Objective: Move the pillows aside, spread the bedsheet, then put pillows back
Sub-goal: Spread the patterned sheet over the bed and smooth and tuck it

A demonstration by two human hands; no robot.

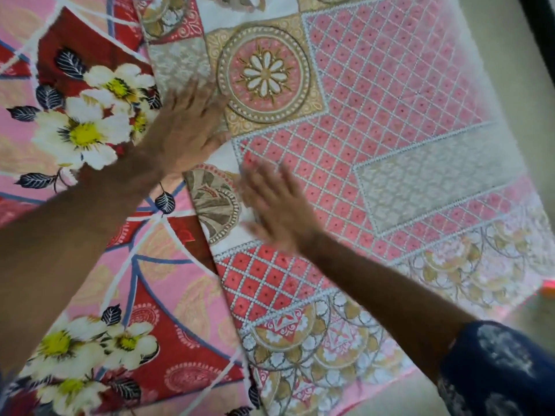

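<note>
A pale floor (pixel 510 70) runs along the right side. A dark strip (pixel 540 22) crosses the top right corner, and a small orange-red object (pixel 548 288) lies at the right edge, blurred.

Patterned bedsheet (pixel 375 115) over floral cover (pixel 75 130)

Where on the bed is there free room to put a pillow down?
Free: the pink lattice sheet to the right of both hands, up to its far edge. Crowded: the middle, where the left hand and right hand lie flat beside the flowered sheet.
</note>
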